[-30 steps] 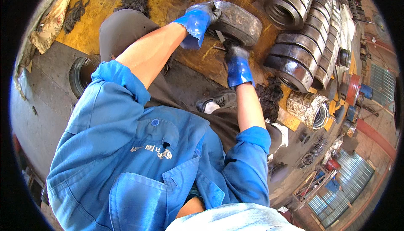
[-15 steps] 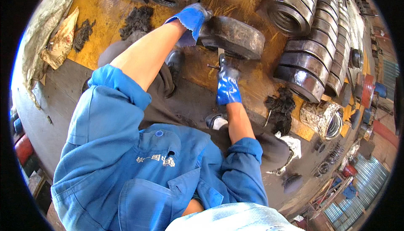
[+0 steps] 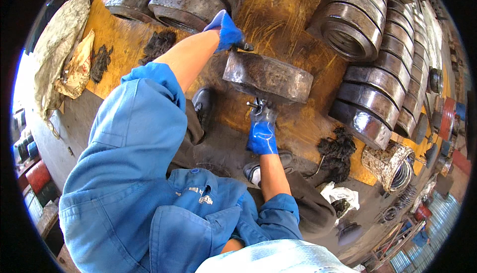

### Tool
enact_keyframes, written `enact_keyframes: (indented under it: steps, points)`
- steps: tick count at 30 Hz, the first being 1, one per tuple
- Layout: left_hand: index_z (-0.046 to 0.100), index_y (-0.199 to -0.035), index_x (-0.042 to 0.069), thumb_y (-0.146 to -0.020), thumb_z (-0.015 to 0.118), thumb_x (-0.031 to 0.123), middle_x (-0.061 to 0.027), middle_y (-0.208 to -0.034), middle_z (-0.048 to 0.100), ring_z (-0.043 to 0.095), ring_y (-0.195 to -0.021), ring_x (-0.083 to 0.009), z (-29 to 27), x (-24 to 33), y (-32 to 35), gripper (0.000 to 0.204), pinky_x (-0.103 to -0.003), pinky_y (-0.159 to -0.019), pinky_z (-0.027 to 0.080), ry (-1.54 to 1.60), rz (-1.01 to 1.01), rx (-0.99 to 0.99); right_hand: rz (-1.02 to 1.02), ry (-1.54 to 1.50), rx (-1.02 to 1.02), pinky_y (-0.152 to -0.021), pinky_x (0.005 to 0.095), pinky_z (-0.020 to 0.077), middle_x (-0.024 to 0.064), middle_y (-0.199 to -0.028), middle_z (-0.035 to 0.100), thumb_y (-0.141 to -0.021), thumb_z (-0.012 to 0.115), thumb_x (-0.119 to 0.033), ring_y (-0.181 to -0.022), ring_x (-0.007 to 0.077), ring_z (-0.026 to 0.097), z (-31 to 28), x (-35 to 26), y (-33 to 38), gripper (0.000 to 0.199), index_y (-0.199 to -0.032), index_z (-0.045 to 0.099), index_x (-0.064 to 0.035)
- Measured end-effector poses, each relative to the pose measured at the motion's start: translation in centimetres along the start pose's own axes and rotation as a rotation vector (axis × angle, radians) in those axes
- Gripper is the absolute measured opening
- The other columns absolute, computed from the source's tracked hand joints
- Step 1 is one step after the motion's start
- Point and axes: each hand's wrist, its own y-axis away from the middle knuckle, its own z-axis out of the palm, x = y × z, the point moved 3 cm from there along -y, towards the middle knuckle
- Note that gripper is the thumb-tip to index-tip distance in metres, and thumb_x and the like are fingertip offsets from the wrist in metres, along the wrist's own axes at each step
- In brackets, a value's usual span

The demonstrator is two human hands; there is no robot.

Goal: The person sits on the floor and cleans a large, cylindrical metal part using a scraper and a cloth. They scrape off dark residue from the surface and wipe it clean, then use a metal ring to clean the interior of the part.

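A thick, dark metal ring (image 3: 268, 79) stands on edge in front of me, its scuffed outer surface facing up. My left hand (image 3: 229, 35), in a blue glove with blackened fingers, is closed at the ring's far left edge; its fingertips are partly hidden. Just on the near side of the ring is my right hand (image 3: 262, 131), in a matching glove. It is closed around a small metal tool (image 3: 252, 104) with a thin rod sticking out to the left. The rest of that tool is hidden, so its kind cannot be told.
Rows of dark metal rings (image 3: 370, 94) lie at the right, with more large rings (image 3: 186, 4) at the far left. Black fibre clumps (image 3: 337, 153) lie on the yellow, greasy floor sheet (image 3: 278, 4). A wrapped coil (image 3: 390, 166) sits at the right, sacking (image 3: 59, 49) at the left.
The ring has turned so more of its outer surface shows. My right hand has drawn back toward me; the tool's flat blade, seen earlier at the ring's near side, no longer shows.
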Motion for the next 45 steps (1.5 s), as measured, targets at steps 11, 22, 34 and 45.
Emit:
enact_keyframes:
  steps: [11, 22, 34, 45]
  points:
    - [0.061, -0.067, 0.006, -0.077, 0.071, 0.023, -0.0031, -0.071, 0.053, 0.046, -0.066, -0.0125, 0.1, 1.5, 1.1, 0.022, -0.034, -0.058, 0.038, 0.135, -0.019, 0.015, 0.275, -0.528, -0.049, -0.09, 0.0417, 0.049, 0.0178, -0.106, 0.069, -0.086, 0.063, -0.009, -0.098, 0.0334, 0.064, 1.0, 0.4, 0.2, 0.025, -0.11, 0.065, -0.0021]
    - [0.067, -0.087, 0.008, -0.089, 0.052, 0.021, -0.0089, -0.087, 0.061, 0.052, -0.076, -0.0191, 5.8, -0.5, -5.1, 0.02, -0.041, -0.071, 0.039, 0.039, 0.097, -0.22, 0.335, -0.507, -0.092, -0.096, 0.0441, 0.0473, 0.0176, -0.109, 0.069, -0.088, 0.061, -0.014, -0.105, 0.0359, 0.063, 4.2, 3.1, 1.9, 0.029, -0.114, 0.064, -0.002]
    - [0.074, -0.083, 0.007, -0.078, 0.074, 0.035, -0.0077, -0.073, 0.066, 0.059, -0.066, -0.0106, 0.6, 4.5, 0.8, 0.029, -0.027, -0.068, 0.05, -0.354, 0.178, -0.19, 0.118, -0.296, 0.015, -0.078, 0.0391, 0.0552, 0.0159, -0.098, 0.073, -0.08, 0.06, 0.0, -0.09, 0.0332, 0.07, -1.2, 1.9, 0.6, 0.03, -0.106, 0.072, -0.0078]
    - [0.072, -0.071, 0.015, -0.079, 0.068, 0.035, -0.0023, -0.063, 0.059, 0.05, -0.057, -0.0122, 3.7, 3.1, -3.2, 0.022, -0.033, -0.051, 0.037, -0.522, 0.292, -0.256, 0.343, -0.768, -0.105, -0.075, 0.0269, 0.0519, 0.009, -0.11, 0.07, -0.102, 0.049, -0.036, -0.089, 0.0156, 0.064, -3.1, 2.0, 2.8, 0.044, -0.131, 0.059, -0.0037]
